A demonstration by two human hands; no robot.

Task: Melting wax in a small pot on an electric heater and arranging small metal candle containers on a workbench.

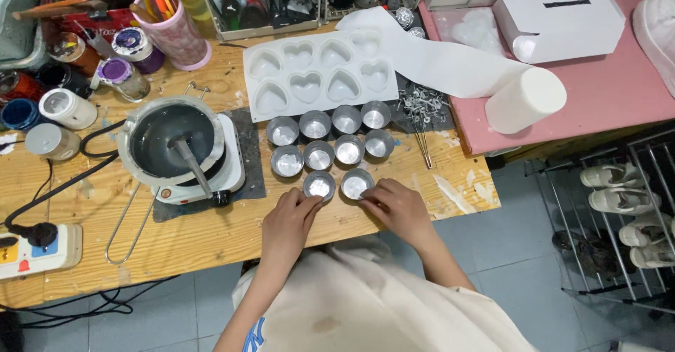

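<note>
Head view: we record ten small metal cups set in tidy rows on the wooden table (211, 243), four, four and two, packed close so they sit within easy reach just below the white heart mould (320, 71). The left hand (288, 222) rests palm down, fingers curled loosely, fingertips touching the near-left cup (319, 184) at its rim. The right hand (397, 208) lies likewise, fingers bent toward the near-right cup (356, 182), touching its edge. Neither hand lifts or encloses a cup; both are partly open and appear to be nudging the front pair into line. To the left, a pot of melted wax (171, 141) with a stirring stick sits on a small hotplate (228, 173), kept near the cups.
</note>
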